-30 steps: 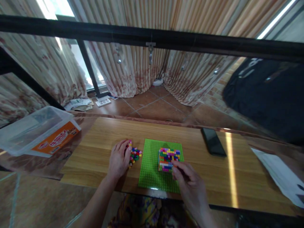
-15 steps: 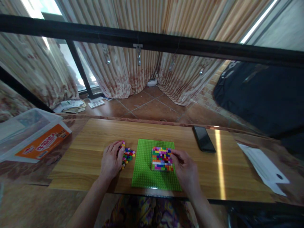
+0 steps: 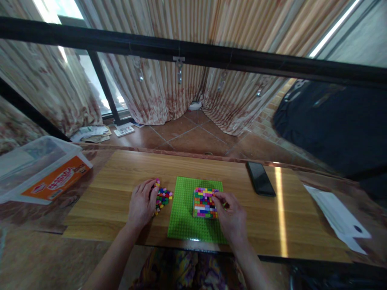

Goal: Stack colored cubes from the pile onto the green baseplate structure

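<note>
A multicoloured plastic-brick block (image 3: 202,206) stands assembled on the square green studded baseplate (image 3: 184,225); left of it, loose coloured bricks (image 3: 163,195) remain unplaced beside the curled left hand (image 3: 141,206), its hold unclear. The right hand (image 3: 232,215) pinches at the block, any brick hidden.

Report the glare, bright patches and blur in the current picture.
All in the head view: a bright strip of light crosses the table right of the phone; a small glare spot marks the green board's near edge; the window looks washed out; the block stack's fine detail is soft.
</note>
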`<state>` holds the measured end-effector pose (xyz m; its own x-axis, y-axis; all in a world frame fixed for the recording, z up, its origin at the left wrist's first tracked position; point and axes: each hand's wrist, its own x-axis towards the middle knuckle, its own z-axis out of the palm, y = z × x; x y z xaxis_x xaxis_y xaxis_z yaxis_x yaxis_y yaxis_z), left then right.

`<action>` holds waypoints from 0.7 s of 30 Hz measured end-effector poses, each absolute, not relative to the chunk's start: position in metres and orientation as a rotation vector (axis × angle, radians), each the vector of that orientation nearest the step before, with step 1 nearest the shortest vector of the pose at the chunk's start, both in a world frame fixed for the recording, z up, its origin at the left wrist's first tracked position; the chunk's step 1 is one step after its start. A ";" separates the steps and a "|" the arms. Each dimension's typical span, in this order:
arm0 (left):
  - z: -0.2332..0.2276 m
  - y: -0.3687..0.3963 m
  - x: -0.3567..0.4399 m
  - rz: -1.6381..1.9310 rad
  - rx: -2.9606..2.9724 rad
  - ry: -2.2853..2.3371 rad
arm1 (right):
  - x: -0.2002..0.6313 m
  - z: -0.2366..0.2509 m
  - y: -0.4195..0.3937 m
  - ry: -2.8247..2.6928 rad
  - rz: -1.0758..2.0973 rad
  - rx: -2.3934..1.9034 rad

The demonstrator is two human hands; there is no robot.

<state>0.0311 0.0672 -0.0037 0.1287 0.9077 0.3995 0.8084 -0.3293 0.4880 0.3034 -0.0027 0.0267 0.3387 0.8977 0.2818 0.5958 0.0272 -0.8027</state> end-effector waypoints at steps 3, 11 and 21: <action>-0.004 0.067 0.031 0.970 2.232 1.728 | 0.304 0.027 -0.003 -1.349 0.427 -1.649; -0.003 0.066 0.032 0.977 2.244 1.724 | 0.308 0.024 -0.005 -1.374 0.414 -1.674; -0.005 0.066 0.031 0.969 2.234 1.734 | 0.301 0.029 -0.003 -1.334 0.333 -1.754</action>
